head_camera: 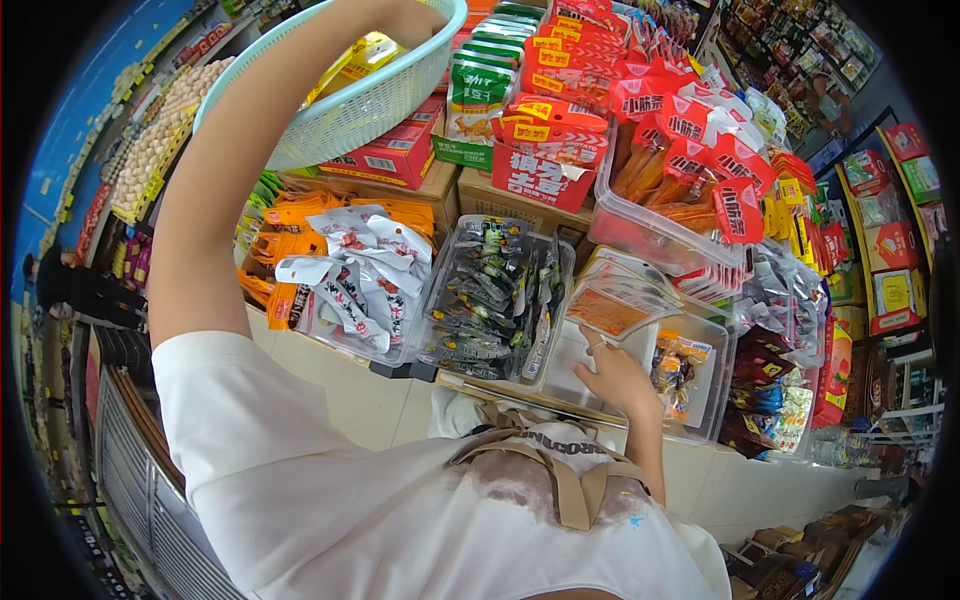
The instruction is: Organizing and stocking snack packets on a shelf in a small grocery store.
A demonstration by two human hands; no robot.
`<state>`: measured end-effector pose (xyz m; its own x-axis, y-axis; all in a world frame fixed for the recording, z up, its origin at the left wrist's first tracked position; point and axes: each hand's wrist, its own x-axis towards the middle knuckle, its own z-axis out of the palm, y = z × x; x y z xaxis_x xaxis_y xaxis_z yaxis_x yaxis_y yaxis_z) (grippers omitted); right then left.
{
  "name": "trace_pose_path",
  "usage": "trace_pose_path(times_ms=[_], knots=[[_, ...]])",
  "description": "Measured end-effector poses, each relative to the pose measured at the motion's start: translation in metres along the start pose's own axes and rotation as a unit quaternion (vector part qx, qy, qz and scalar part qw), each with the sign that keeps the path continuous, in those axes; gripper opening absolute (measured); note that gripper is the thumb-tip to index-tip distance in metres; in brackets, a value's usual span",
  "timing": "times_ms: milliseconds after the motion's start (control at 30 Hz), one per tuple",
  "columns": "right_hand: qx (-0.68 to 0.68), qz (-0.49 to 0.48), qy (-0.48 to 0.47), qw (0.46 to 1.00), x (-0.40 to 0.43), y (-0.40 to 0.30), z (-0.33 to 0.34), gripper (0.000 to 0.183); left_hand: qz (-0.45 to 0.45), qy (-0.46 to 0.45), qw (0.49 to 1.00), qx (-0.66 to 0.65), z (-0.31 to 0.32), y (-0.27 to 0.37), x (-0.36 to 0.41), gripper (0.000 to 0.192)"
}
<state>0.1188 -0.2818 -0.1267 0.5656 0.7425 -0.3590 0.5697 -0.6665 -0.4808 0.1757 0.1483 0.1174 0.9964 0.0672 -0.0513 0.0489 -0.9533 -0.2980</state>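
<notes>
My right hand [622,379] is over a clear plastic bin, its index finger extended to the lower edge of a flat transparent snack packet [611,307]. Finger and thumb are apart, and a ring shows on one finger. My left arm stretches up to a light-blue plastic basket [360,112] with yellow packets [367,56] inside. The left hand [412,21] is at the basket's far right part; its fingers are hidden, so I cannot tell whether it grips anything. Small wrapped orange-and-dark snacks [679,375] lie to the right of my right hand.
Left of the bin stand a tub of dark sachets [480,300] and one of white pouches [367,262]. Behind are green bags [480,90], red boxes [540,180] and a tub of red-topped snack sticks [675,165]. Egg trays [169,124] and a person in black [82,289] are at left.
</notes>
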Motion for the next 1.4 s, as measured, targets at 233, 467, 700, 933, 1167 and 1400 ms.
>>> trace_pose_path(times_ms=[233, 467, 700, 933, 1167, 1400], knots=[[0.032, -0.004, 0.031, 0.999, -0.012, 0.007, 0.001, 0.06, -0.011, -0.034, 0.992, -0.124, 0.014, -0.014, 0.014, 0.023], [0.013, -0.017, 0.015, 1.0, -0.005, 0.006, 0.002, 0.058, -0.02, -0.039, 0.965, -0.257, 0.011, -0.02, -0.005, 0.024], [0.012, -0.018, 0.009, 1.0, -0.005, 0.005, -0.001, 0.056, -0.031, -0.048, 0.938, -0.341, 0.014, -0.018, -0.012, 0.026], [0.018, 0.004, -0.009, 1.0, -0.004, 0.005, 0.0, 0.055, -0.046, -0.057, 0.901, -0.428, 0.017, -0.015, -0.009, 0.027], [0.011, 0.004, -0.006, 1.0, -0.007, 0.004, 0.0, 0.053, -0.107, -0.016, 0.81, -0.577, 0.001, -0.015, -0.013, 0.028], [0.037, -0.009, 0.009, 0.999, -0.009, 0.003, 0.003, 0.046, -0.111, 0.317, 0.622, -0.708, -0.061, -0.025, -0.036, 0.027]])
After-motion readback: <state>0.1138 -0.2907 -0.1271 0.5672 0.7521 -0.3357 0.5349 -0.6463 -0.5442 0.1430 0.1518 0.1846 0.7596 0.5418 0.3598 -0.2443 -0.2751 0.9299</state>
